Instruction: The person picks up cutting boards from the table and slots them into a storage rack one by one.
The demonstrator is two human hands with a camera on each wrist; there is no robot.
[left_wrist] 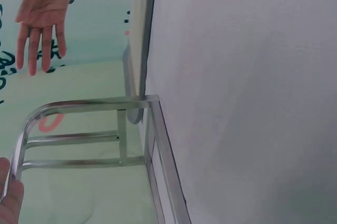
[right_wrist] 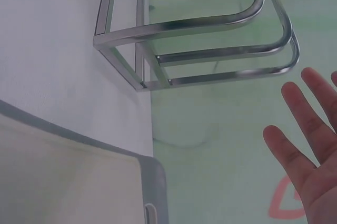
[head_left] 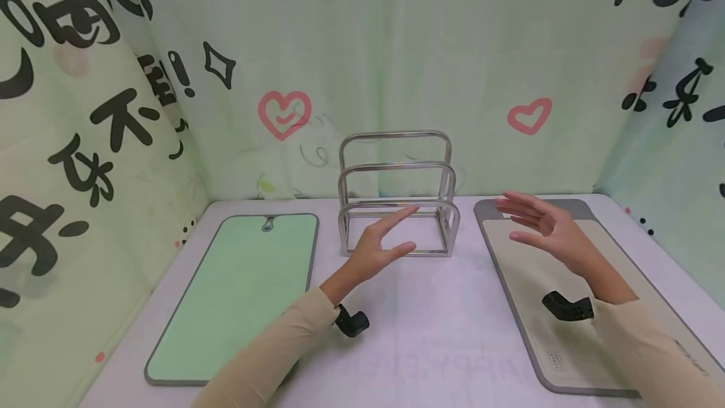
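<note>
A silver metal rack with three upright hoops stands at the back middle of the table. My left hand is in front of it, fingers straight and thumb spread, overlapping the front hoop in the head view. In the left wrist view its fingertips show right at a hoop's curved end. To the rack's right, my right hand is raised over a beige cutting board with a grey rim. Its fingers are extended with nothing between them, and the right wrist view shows them spread apart.
A mint-green cutting board with a grey rim and a hole at its top lies flat on the left. The white-covered table is enclosed by pale green curtains at the back and both sides. Black wrist cameras sit below both wrists.
</note>
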